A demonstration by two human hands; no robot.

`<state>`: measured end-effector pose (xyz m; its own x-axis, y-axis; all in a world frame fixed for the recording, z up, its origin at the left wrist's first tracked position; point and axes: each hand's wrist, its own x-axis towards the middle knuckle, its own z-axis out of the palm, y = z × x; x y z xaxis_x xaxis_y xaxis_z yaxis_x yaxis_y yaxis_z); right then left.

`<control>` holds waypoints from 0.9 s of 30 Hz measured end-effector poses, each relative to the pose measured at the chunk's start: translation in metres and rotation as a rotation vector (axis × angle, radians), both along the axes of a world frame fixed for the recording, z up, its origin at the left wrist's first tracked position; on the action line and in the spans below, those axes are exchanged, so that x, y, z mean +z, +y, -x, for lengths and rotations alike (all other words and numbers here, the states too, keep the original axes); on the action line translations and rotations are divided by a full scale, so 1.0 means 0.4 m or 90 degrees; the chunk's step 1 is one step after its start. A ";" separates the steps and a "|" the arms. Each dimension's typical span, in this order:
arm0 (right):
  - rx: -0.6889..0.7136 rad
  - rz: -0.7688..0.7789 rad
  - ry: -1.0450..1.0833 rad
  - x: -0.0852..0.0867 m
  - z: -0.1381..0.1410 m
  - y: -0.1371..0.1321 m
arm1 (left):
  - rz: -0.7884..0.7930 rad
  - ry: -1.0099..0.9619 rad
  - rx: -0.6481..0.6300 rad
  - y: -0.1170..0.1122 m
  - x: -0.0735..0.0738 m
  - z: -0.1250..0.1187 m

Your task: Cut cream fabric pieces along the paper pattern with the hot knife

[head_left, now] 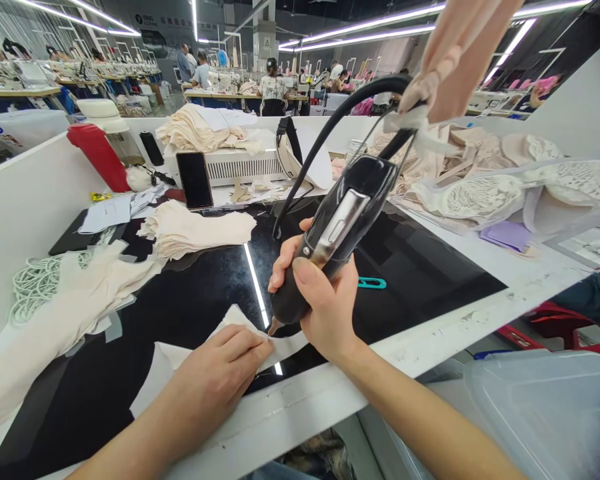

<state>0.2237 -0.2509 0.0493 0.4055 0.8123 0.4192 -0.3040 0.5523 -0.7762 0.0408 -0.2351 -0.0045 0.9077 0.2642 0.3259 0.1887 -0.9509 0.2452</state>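
My right hand [325, 300] is wrapped round a black corded hand tool [347, 217] with a silver lever on its side. The tool tilts downward, and its narrow copper-coloured tip [276, 325] is at the edge of a white fabric piece [237, 319]. My left hand [225, 367] presses this fabric onto the glossy black work surface [380, 320], fingers together and close to the tip; its thumb is hidden. Parts of the fabric show on both sides of the left hand. A teal thread snipper [372, 283] lies just right of my right hand.
Cream fabric stacks [200, 230] lie behind and left, near pale green cords [47, 280]. A phone [194, 180] leans against a white box [247, 167]. Lace bra pieces [485, 193] pile up at right. A thick black cable [330, 123] arches above the tool.
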 end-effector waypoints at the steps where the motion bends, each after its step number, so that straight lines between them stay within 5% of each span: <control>1: 0.005 -0.003 -0.001 -0.001 0.001 0.000 | 0.001 0.003 -0.001 0.000 0.000 0.000; 7: 0.062 -0.023 0.001 -0.006 0.006 0.002 | 0.012 0.014 0.000 0.001 -0.002 0.001; 19: -0.016 0.032 -0.013 -0.006 0.016 0.013 | 0.008 -0.003 0.001 0.001 -0.007 -0.002; 27: -0.039 -0.032 -0.028 0.004 -0.018 0.008 | 0.017 0.005 0.002 0.002 -0.010 0.004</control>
